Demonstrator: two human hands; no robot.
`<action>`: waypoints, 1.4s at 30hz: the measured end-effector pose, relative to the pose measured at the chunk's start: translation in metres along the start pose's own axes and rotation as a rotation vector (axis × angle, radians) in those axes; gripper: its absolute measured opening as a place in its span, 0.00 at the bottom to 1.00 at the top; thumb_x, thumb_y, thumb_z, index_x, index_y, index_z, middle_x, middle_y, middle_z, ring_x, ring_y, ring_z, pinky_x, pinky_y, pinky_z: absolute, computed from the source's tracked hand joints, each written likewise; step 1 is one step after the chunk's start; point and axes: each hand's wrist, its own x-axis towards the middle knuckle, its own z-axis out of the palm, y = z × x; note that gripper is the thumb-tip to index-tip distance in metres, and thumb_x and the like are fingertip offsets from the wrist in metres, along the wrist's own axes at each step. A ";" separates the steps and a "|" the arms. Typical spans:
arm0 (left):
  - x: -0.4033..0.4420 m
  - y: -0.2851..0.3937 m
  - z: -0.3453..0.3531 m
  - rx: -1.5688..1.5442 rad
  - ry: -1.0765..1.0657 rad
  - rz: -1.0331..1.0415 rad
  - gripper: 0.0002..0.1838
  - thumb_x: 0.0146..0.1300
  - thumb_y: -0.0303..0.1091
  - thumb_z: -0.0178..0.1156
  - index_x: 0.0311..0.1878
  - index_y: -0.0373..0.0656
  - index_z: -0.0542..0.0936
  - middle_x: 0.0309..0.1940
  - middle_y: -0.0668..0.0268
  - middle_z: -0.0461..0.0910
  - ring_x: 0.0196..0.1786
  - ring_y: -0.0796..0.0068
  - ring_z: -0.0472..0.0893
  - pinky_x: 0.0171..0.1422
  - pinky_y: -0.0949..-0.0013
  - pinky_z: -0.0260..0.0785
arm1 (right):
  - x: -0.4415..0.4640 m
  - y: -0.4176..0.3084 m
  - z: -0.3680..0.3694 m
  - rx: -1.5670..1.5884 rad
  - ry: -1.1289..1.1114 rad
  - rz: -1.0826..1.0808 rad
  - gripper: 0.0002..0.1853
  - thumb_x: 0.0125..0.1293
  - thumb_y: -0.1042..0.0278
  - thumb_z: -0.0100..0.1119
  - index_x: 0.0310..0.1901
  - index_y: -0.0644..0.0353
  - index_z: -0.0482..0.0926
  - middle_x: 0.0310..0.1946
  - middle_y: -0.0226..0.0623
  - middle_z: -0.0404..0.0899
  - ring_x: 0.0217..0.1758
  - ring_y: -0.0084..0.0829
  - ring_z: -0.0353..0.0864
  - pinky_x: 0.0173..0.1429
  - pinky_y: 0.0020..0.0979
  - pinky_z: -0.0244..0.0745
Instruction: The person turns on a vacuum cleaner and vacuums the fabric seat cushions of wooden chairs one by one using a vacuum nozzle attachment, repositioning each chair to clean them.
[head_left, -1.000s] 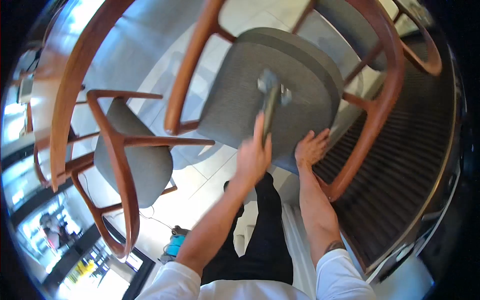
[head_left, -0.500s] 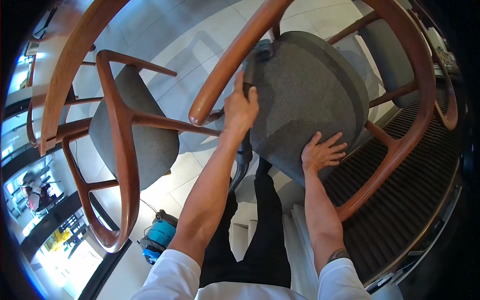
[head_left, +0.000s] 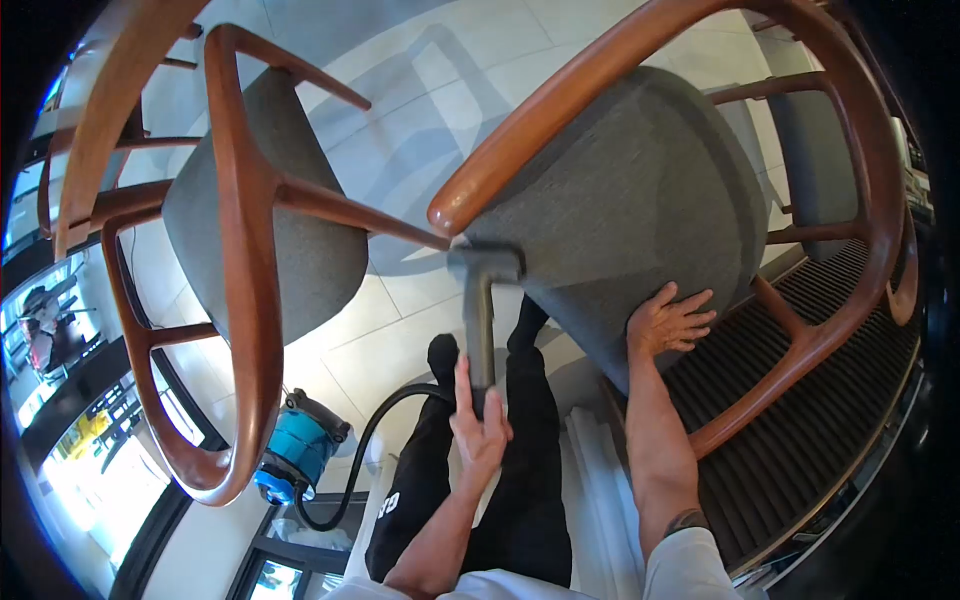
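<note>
In the head view, my left hand point(head_left: 480, 430) is closed around the lower end of a vacuum cleaner tube point(head_left: 480, 330), with one finger stretched along it. The tube's flat upholstery nozzle point(head_left: 487, 263) is at the left edge of the grey padded seat point(head_left: 630, 190) of a wooden chair. My right hand point(head_left: 668, 322) lies flat with spread fingers on the lower right part of that seat. The chair's curved brown armrest point(head_left: 560, 110) arches over the seat. A black hose point(head_left: 368, 440) runs toward the blue vacuum cleaner point(head_left: 300, 445) on the floor.
A second wooden chair point(head_left: 245, 180) with a grey seat stands close on the left, near a wooden table edge point(head_left: 125, 110). Another chair point(head_left: 815, 150) is at the far right. Dark ribbed matting point(head_left: 790, 385) lies at right, pale tiles point(head_left: 380, 330) underfoot.
My left hand has drawn the nozzle back toward me, from the seat's far left part to its near left edge. My right hand stays on the seat. The hose now shows.
</note>
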 end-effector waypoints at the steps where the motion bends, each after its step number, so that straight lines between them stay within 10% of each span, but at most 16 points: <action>1: 0.018 0.006 0.005 -0.070 0.014 0.010 0.35 0.76 0.29 0.53 0.83 0.48 0.53 0.24 0.67 0.77 0.18 0.82 0.73 0.23 0.73 0.68 | 0.000 0.003 0.003 0.017 0.036 -0.009 0.44 0.76 0.26 0.29 0.84 0.45 0.41 0.82 0.60 0.37 0.83 0.70 0.39 0.77 0.73 0.41; 7: 0.002 -0.030 0.002 -0.123 -0.125 0.030 0.36 0.77 0.28 0.52 0.83 0.46 0.50 0.21 0.70 0.72 0.18 0.83 0.71 0.23 0.74 0.68 | 0.000 -0.002 0.001 -0.003 0.020 0.011 0.44 0.77 0.29 0.28 0.83 0.50 0.41 0.81 0.63 0.38 0.83 0.71 0.38 0.76 0.74 0.41; 10: -0.011 -0.036 0.003 0.410 -0.179 0.396 0.37 0.73 0.30 0.59 0.81 0.41 0.56 0.49 0.44 0.85 0.41 0.48 0.88 0.42 0.58 0.80 | 0.002 0.000 0.004 -0.029 0.029 0.001 0.43 0.78 0.31 0.28 0.83 0.50 0.42 0.81 0.62 0.38 0.82 0.72 0.39 0.76 0.74 0.41; 12: 0.002 -0.007 0.022 0.312 -0.236 0.176 0.36 0.72 0.30 0.60 0.80 0.42 0.58 0.61 0.39 0.78 0.54 0.38 0.84 0.51 0.54 0.79 | 0.002 -0.001 -0.001 0.003 0.043 0.015 0.42 0.78 0.33 0.30 0.83 0.50 0.43 0.81 0.63 0.38 0.82 0.72 0.39 0.76 0.74 0.42; 16: 0.073 0.059 0.088 0.455 -0.496 0.768 0.38 0.71 0.29 0.61 0.81 0.44 0.57 0.54 0.38 0.82 0.49 0.38 0.85 0.46 0.47 0.79 | -0.006 -0.002 -0.007 -0.020 0.002 0.042 0.40 0.79 0.37 0.34 0.83 0.51 0.44 0.81 0.63 0.40 0.82 0.73 0.40 0.76 0.73 0.42; 24: 0.024 0.040 0.012 0.838 -0.540 0.669 0.37 0.72 0.28 0.58 0.81 0.46 0.57 0.58 0.38 0.80 0.51 0.40 0.86 0.48 0.52 0.81 | 0.019 0.046 -0.042 0.233 -0.231 -0.095 0.38 0.77 0.38 0.44 0.82 0.43 0.51 0.78 0.61 0.49 0.79 0.69 0.50 0.69 0.71 0.58; 33: 0.074 0.160 0.311 0.979 -0.626 0.815 0.32 0.74 0.35 0.56 0.79 0.51 0.60 0.30 0.38 0.83 0.35 0.34 0.85 0.34 0.43 0.75 | 0.021 0.051 -0.025 0.269 -0.271 0.255 0.45 0.70 0.35 0.55 0.82 0.37 0.48 0.76 0.64 0.50 0.72 0.67 0.61 0.67 0.69 0.60; 38: 0.084 0.178 0.383 1.027 -0.663 0.783 0.30 0.74 0.38 0.56 0.76 0.48 0.63 0.33 0.34 0.82 0.37 0.30 0.83 0.41 0.39 0.73 | 0.019 0.056 -0.024 0.323 -0.268 0.265 0.44 0.71 0.35 0.52 0.82 0.36 0.47 0.76 0.63 0.50 0.73 0.68 0.59 0.68 0.71 0.57; 39: 0.086 0.167 0.356 1.012 -0.667 0.978 0.31 0.75 0.37 0.55 0.78 0.47 0.61 0.34 0.34 0.82 0.38 0.31 0.84 0.42 0.38 0.74 | 0.019 0.055 -0.024 0.353 -0.251 0.258 0.43 0.72 0.35 0.50 0.83 0.36 0.47 0.76 0.63 0.49 0.73 0.69 0.58 0.68 0.72 0.56; 42: 0.034 0.144 0.246 1.079 -0.732 0.662 0.37 0.74 0.31 0.56 0.82 0.49 0.54 0.56 0.32 0.79 0.53 0.30 0.82 0.57 0.46 0.79 | 0.025 0.053 -0.036 0.344 -0.354 0.281 0.40 0.75 0.41 0.50 0.83 0.37 0.47 0.75 0.65 0.51 0.73 0.69 0.58 0.70 0.69 0.55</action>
